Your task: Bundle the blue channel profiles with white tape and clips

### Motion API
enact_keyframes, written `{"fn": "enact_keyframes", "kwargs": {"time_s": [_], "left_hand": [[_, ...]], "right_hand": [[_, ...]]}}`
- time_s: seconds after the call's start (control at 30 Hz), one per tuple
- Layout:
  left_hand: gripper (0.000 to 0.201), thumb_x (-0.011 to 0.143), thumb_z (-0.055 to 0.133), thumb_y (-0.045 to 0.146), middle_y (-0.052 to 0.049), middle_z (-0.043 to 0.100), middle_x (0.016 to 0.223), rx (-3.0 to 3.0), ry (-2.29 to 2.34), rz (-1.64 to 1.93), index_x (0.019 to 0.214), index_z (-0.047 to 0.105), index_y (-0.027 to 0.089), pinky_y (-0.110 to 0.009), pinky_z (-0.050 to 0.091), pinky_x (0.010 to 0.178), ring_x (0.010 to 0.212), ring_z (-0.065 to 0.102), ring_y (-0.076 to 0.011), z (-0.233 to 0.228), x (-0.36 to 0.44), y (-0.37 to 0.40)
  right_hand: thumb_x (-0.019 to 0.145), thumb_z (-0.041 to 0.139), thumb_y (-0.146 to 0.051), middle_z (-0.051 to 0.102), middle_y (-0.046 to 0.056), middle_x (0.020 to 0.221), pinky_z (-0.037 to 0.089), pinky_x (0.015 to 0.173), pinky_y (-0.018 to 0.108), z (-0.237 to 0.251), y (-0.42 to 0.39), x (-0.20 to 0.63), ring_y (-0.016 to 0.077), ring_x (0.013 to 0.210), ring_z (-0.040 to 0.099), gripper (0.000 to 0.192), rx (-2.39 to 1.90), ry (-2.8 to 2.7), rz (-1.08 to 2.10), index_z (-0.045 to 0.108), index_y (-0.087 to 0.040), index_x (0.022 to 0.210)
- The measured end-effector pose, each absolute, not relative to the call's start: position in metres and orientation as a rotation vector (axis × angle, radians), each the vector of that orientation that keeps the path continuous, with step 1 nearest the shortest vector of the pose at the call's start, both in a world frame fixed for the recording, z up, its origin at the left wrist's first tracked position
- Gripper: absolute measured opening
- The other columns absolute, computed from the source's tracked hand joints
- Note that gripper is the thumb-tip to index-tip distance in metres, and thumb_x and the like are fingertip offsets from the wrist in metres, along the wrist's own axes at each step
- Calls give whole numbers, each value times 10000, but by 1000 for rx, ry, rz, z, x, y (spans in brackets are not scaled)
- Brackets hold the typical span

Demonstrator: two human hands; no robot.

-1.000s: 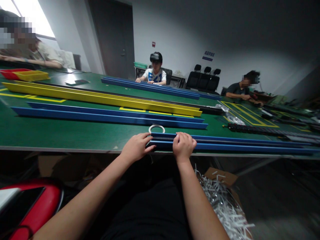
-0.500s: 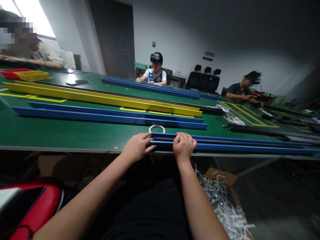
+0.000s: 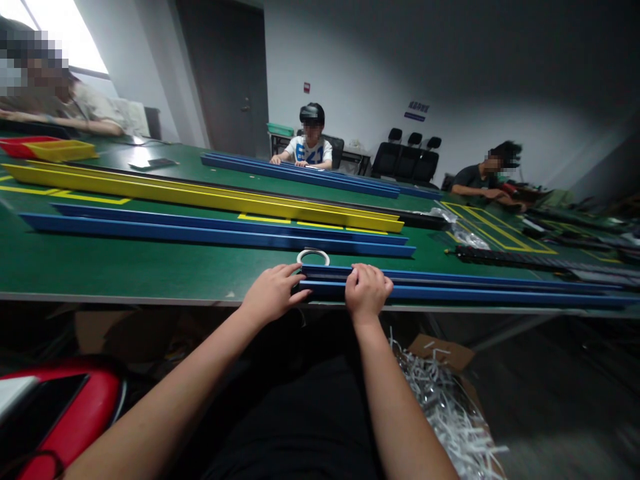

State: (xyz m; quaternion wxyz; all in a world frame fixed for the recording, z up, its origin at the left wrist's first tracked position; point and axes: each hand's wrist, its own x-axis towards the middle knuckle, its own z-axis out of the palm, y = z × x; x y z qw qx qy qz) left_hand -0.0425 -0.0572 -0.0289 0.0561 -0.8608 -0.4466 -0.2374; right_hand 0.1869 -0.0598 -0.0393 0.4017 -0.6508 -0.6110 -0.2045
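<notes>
A long blue U-shaped channel (image 3: pixel 475 295) lies along the near edge of the green table, running off to the right, with a dark strip inside it. My left hand (image 3: pixel 270 293) grips the channel's left end, its thumb on the near wall and its fingers at the far wall. A short way to the right, my right hand (image 3: pixel 369 293) is closed over the channel, fingers curled; whether it also pinches something inside is hidden. A white ring, like a roll of tape (image 3: pixel 313 257), lies just behind the channel's left end, partly covered by it.
More blue channels (image 3: pixel 215 235) and yellow channels (image 3: pixel 200 192) lie further back. A red tray (image 3: pixel 23 147) and a yellow tray (image 3: pixel 65 151) stand at far left. Below right is a box of white strips (image 3: pixel 445 407); a red stool (image 3: pixel 95 407) is at lower left. Three people sit around the table.
The view has shifted very slightly. Both hands keep their places on the blue channel.
</notes>
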Motion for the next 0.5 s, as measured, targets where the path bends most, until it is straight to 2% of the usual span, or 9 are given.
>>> {"fn": "enact_keyframes", "kwargs": {"time_s": [0.23,0.5], "left_hand": [[406,898,472,521,-53,577,1347,-2610,-1370,-712,1114,678,246,-417,431,1001,1165,550,-261,-29,-42,-56],[404,872,524,505,-86,604,1298,-2576,-1373,-796,1146,641,232,-416,445,988,1152,563,-265,-29,-41,-58]], "right_hand": [[929,409,-273,703,49,1018,251,914,395,-40,-60,187,224,1053,538,283,-1659,-1541,-522,684,-227,980],[931,405,-268,701,48,1020,233,924,392,-39,-61,186,223,1059,530,288,-1656,-1532,-517,685,-227,979]]}}
